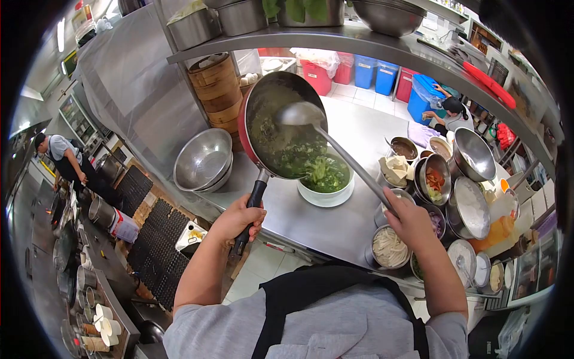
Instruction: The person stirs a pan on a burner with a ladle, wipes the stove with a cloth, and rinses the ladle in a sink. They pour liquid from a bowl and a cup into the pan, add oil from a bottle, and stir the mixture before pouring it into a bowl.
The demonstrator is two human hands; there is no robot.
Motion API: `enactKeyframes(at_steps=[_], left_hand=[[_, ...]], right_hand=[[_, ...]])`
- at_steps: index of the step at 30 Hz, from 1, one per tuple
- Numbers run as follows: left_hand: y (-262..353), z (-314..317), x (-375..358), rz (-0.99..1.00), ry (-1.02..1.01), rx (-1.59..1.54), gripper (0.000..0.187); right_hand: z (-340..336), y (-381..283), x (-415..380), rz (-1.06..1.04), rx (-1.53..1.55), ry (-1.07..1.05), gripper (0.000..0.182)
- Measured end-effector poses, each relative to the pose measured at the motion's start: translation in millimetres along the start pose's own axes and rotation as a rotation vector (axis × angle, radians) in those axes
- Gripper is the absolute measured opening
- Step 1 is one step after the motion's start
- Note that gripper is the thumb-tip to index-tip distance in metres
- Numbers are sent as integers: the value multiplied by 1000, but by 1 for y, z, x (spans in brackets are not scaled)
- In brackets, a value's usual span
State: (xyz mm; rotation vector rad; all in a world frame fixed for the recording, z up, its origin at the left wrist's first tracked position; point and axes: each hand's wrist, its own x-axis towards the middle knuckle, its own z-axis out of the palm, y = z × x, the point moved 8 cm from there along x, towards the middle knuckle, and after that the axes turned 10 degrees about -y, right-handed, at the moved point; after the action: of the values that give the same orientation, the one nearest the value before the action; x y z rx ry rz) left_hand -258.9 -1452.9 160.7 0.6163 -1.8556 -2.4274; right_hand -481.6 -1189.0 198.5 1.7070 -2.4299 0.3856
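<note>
My left hand point(246, 218) is wrapped round the black handle of a red-sided pan point(254, 140), which is tilted on its side over a white bowl point(330, 198). Leafy greens and broth point(324, 172) sit in the bowl, and more green bits cling inside the pan's lower edge. In my right hand point(409, 216) is the long handle of a metal ladle point(301, 113), its round head up at the pan's mouth. The bowl stands on a white plate on the steel counter point(287, 209).
Steel colanders point(204, 158) and bamboo steamers point(216, 96) stand at left. Several ingredient containers crowd the right, including a bowl of white strips point(390, 246). A steel shelf point(359, 45) with pots crosses overhead. One person point(69, 161) stands far left; another person point(454, 113) is beyond the counter.
</note>
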Motion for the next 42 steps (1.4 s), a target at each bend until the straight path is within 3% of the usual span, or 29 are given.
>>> enactKeyframes(at_steps=[2,13,19,29,32,37,39,41,42], left_hand=[[0,3,0,-8,-1,26,21],[0,8,-2,-26,44,233,22],[-10,14,2,-22,123,374,21],[-18,36,0,-38,246,612,26],[-10,48,-4,44,274,881,32],[-22,48,0,83,320,944,32],[-23,49,3,55,308,969,34],[-27,47,8,29,299,989,35],[-28,45,11,73,312,1004,34]], right_hand=[[-1,-8,1,-38,65,55,55],[-16,3,-46,63,-61,-218,54],[-17,15,-44,163,241,-48,55],[-4,19,-56,310,486,-84,54],[6,19,-62,267,514,-18,52],[27,11,-78,388,742,-137,54],[14,4,-85,339,702,-120,53],[9,-8,-93,386,704,-380,52],[3,-8,-98,386,705,-379,52]])
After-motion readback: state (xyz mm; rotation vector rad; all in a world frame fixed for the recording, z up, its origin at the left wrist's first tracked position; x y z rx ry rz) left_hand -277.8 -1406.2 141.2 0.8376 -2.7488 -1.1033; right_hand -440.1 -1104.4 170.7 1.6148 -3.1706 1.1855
